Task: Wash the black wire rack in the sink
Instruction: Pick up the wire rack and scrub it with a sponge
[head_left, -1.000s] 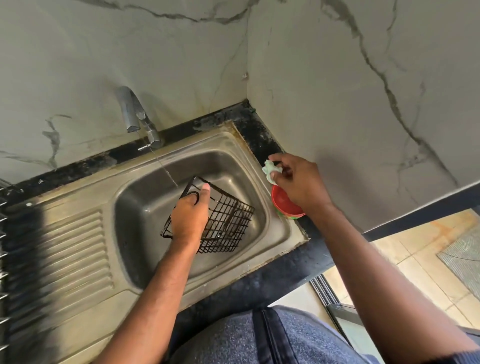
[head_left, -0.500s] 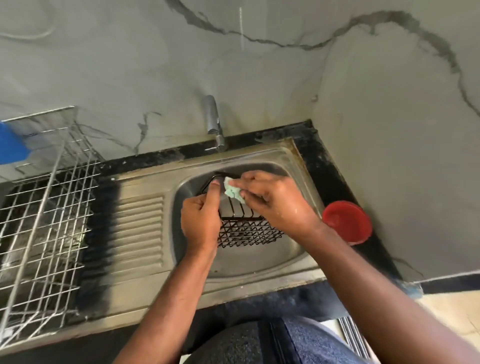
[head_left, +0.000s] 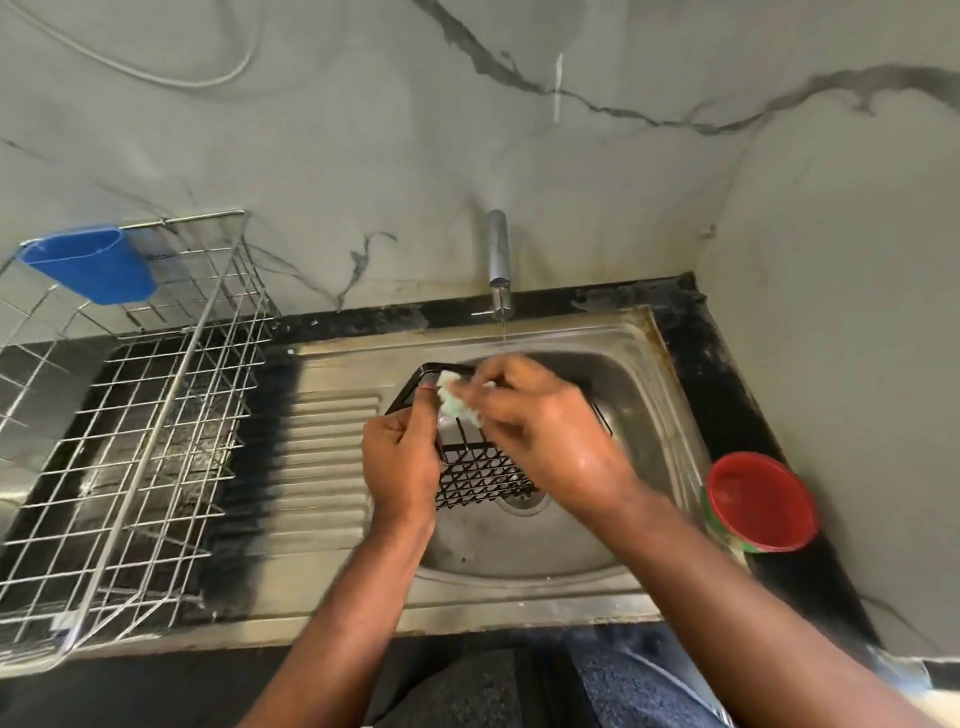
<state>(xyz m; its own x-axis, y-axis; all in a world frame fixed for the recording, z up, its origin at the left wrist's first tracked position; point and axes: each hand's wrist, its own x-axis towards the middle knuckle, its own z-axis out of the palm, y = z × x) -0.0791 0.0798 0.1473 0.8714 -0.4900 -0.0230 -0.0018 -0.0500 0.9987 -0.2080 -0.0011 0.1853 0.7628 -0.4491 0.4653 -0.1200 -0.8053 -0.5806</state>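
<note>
The black wire rack (head_left: 480, 475) is held tilted over the basin of the steel sink (head_left: 660, 415). My left hand (head_left: 400, 465) grips its left side, index finger stretched up along the frame. My right hand (head_left: 545, 426) holds a pale green scrub pad (head_left: 454, 402) pressed against the rack's upper left rim. The right hand hides much of the rack's right side. A thin stream of water falls from the tap (head_left: 498, 260) just behind the rack.
A red tub (head_left: 761, 501) stands on the black counter right of the sink. A large silver wire dish rack (head_left: 130, 426) sits on the left with a blue holder (head_left: 93, 265) hung on it. Marble walls close in behind and right.
My right hand left the red tub with the pad and came to the rack, then slid the pad left along the rim. The view swung left, showing the dish rack.
</note>
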